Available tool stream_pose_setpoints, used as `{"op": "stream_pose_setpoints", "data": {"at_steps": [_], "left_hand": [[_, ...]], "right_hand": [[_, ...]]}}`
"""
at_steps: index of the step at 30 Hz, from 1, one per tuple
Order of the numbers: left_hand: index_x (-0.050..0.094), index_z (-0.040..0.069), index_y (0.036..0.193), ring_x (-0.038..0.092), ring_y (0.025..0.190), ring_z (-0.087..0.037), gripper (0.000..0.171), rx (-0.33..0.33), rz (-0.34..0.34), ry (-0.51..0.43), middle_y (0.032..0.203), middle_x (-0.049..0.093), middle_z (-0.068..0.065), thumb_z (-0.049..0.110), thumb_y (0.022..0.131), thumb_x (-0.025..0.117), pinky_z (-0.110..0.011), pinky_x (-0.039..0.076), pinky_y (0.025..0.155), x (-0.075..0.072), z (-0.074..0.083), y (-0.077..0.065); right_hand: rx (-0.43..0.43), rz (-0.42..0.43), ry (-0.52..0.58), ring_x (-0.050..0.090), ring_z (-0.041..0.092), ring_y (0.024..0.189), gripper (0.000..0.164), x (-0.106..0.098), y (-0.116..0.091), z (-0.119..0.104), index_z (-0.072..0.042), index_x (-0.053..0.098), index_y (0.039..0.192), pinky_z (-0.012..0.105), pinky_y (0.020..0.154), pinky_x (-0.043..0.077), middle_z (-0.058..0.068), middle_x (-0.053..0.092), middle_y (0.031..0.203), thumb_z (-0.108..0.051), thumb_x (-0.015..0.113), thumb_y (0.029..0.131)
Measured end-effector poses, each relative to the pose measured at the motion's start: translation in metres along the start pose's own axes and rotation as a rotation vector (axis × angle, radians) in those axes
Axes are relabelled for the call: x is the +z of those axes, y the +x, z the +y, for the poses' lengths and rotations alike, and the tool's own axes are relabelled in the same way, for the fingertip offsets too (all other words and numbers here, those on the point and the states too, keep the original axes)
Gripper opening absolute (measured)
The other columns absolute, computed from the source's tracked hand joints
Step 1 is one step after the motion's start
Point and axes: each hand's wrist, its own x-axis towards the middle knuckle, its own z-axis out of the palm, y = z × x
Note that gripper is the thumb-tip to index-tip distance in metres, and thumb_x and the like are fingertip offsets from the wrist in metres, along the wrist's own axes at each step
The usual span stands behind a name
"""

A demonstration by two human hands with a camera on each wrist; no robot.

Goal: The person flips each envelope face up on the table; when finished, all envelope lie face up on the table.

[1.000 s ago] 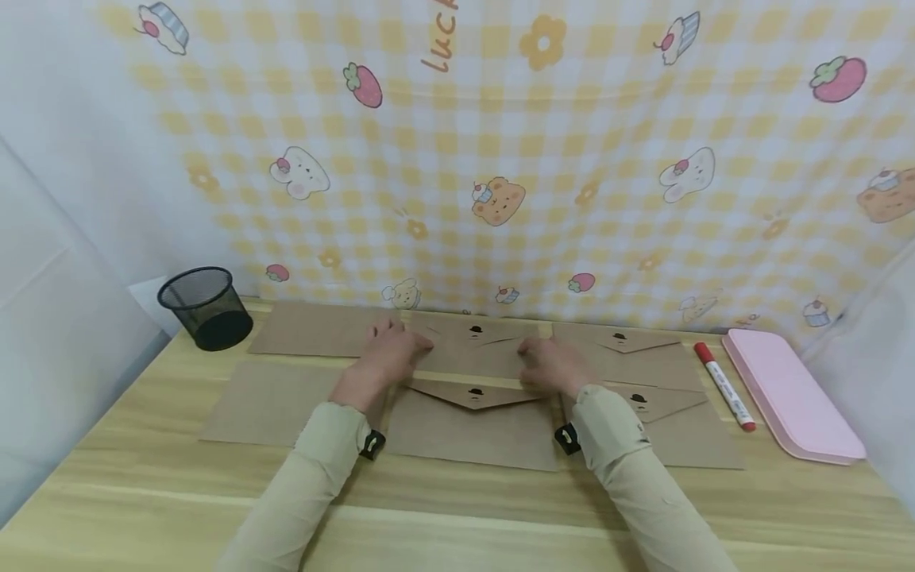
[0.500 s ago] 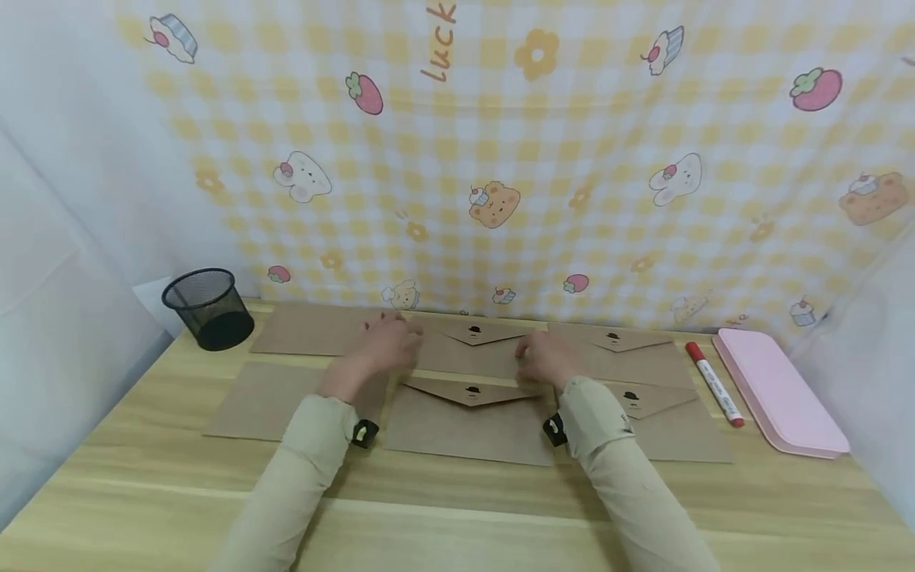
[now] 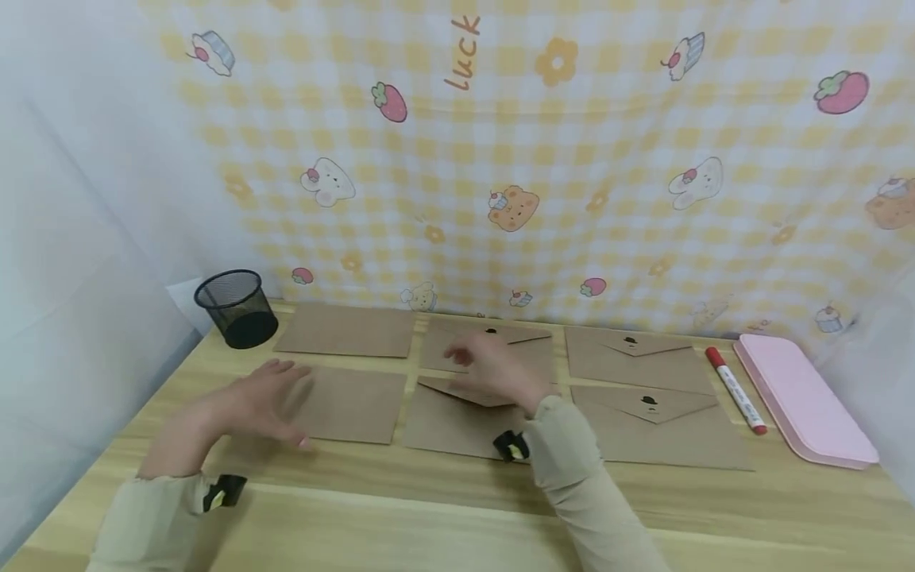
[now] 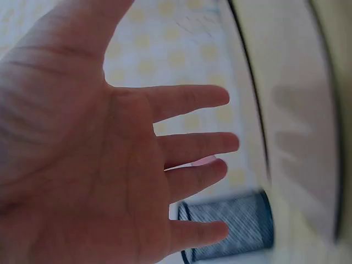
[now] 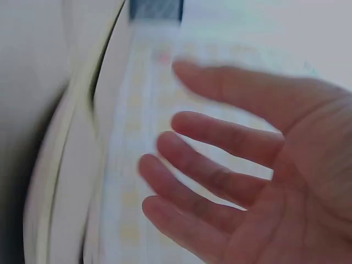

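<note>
Brown paper envelopes lie in two rows on the wooden table. My left hand (image 3: 260,401) is over the left end of the plain front-left envelope (image 3: 353,405), fingers spread with nothing in them. Behind that lies the plain back-left envelope (image 3: 346,330). My right hand (image 3: 493,369), fingers loosely bent around nothing, hovers over the middle pair, partly hiding the back-middle envelope (image 3: 438,342) and the front-middle envelope (image 3: 450,421). Flaps with a small hat print show on the back-right envelope (image 3: 636,365) and front-right envelope (image 3: 672,437). Bare palms fill both wrist views.
A black mesh pen cup (image 3: 239,314) stands at the back left. On the right lie a red-capped marker (image 3: 738,393) and a pink case (image 3: 804,397). A checked cloth (image 3: 429,159) hangs behind the table (image 3: 372,532).
My left hand has left the back-middle envelope and moved left and nearer to the front-left one. My right hand has shifted left over the middle envelopes. The envelopes keep their layout.
</note>
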Motion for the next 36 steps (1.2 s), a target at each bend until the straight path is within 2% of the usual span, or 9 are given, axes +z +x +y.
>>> {"op": "stream_pose_setpoints", "data": {"at_steps": [3, 7, 11, 15, 18, 22, 25, 29, 36], "left_hand": [[0.034, -0.011, 0.135, 0.015, 0.125, -0.059, 0.108, -0.029, -0.005, -0.058, 0.136, 0.024, -0.042, 0.048, 0.058, 0.083, -0.075, 0.020, 0.087, 0.003, -0.014, -0.006], [0.031, -0.012, 0.136, 0.011, 0.125, -0.059, 0.109, -0.048, -0.022, -0.117, 0.137, 0.018, -0.043, 0.043, 0.058, 0.085, -0.072, 0.018, 0.093, 0.002, -0.026, -0.007], [0.022, -0.013, 0.139, 0.008, 0.125, -0.060, 0.115, -0.030, -0.023, -0.176, 0.139, 0.009, -0.044, 0.034, 0.057, 0.087, -0.071, 0.018, 0.093, 0.002, -0.037, -0.007], [0.018, -0.005, 0.144, 0.008, 0.126, -0.058, 0.120, 0.005, -0.004, -0.192, 0.142, 0.002, -0.040, 0.033, 0.054, 0.088, -0.072, 0.021, 0.090, 0.003, -0.044, -0.003], [0.025, -0.003, 0.143, 0.008, 0.128, -0.056, 0.116, 0.034, -0.009, -0.174, 0.144, 0.006, -0.038, 0.036, 0.054, 0.088, -0.073, 0.020, 0.089, 0.004, -0.046, 0.001], [0.028, -0.006, 0.141, 0.006, 0.128, -0.057, 0.112, 0.037, -0.051, -0.204, 0.143, 0.006, -0.040, 0.030, 0.053, 0.088, -0.072, 0.015, 0.093, 0.010, -0.047, 0.003], [0.029, -0.006, 0.141, 0.009, 0.126, -0.059, 0.111, 0.004, -0.070, -0.187, 0.141, 0.009, -0.041, 0.026, 0.052, 0.088, -0.070, 0.017, 0.094, 0.015, -0.047, 0.003], [0.032, -0.001, 0.141, 0.017, 0.123, -0.057, 0.110, -0.042, -0.058, -0.120, 0.141, 0.017, -0.036, 0.028, 0.052, 0.088, -0.069, 0.026, 0.089, 0.016, -0.046, 0.002], [0.033, -0.001, 0.141, 0.018, 0.122, -0.053, 0.111, -0.037, -0.043, -0.101, 0.136, 0.022, -0.034, 0.031, 0.051, 0.089, -0.068, 0.027, 0.090, 0.014, -0.046, 0.004]], "right_hand": [[-0.013, -0.110, 0.045, 0.051, 0.023, 0.114, 0.057, 0.019, 0.013, -0.024, -0.003, 0.055, 0.126, 0.036, 0.096, 0.040, 0.011, 0.055, 0.125, -0.025, 0.077, 0.077], [0.001, -0.214, -0.022, 0.039, 0.024, 0.127, 0.081, 0.048, 0.033, -0.045, -0.004, 0.041, 0.138, 0.035, 0.103, 0.033, 0.011, 0.042, 0.140, -0.031, 0.080, 0.073], [0.078, -0.258, -0.067, 0.029, 0.023, 0.134, 0.097, 0.068, 0.044, -0.055, -0.007, 0.031, 0.145, 0.034, 0.105, 0.029, 0.012, 0.029, 0.148, -0.034, 0.083, 0.068], [0.139, -0.265, -0.107, 0.025, 0.023, 0.135, 0.113, 0.080, 0.047, -0.056, -0.008, 0.022, 0.148, 0.035, 0.106, 0.027, 0.011, 0.022, 0.151, -0.040, 0.086, 0.061], [0.109, -0.257, -0.225, 0.028, 0.023, 0.134, 0.113, 0.086, 0.049, -0.058, -0.006, 0.023, 0.147, 0.034, 0.106, 0.026, 0.010, 0.028, 0.148, -0.046, 0.084, 0.061], [0.067, -0.254, -0.338, 0.035, 0.025, 0.128, 0.104, 0.092, 0.051, -0.061, -0.007, 0.033, 0.141, 0.038, 0.106, 0.027, 0.010, 0.038, 0.140, -0.049, 0.083, 0.060], [0.056, -0.258, -0.361, 0.039, 0.024, 0.118, 0.096, 0.096, 0.052, -0.064, -0.008, 0.041, 0.134, 0.041, 0.103, 0.028, 0.009, 0.043, 0.130, -0.048, 0.085, 0.059], [0.054, -0.243, -0.372, 0.038, 0.024, 0.113, 0.092, 0.098, 0.053, -0.066, -0.009, 0.045, 0.129, 0.042, 0.103, 0.028, 0.008, 0.043, 0.123, -0.046, 0.087, 0.056], [0.042, -0.234, -0.337, 0.036, 0.022, 0.116, 0.096, 0.098, 0.055, -0.062, -0.009, 0.042, 0.131, 0.035, 0.102, 0.030, 0.009, 0.037, 0.129, -0.046, 0.087, 0.055]]}}
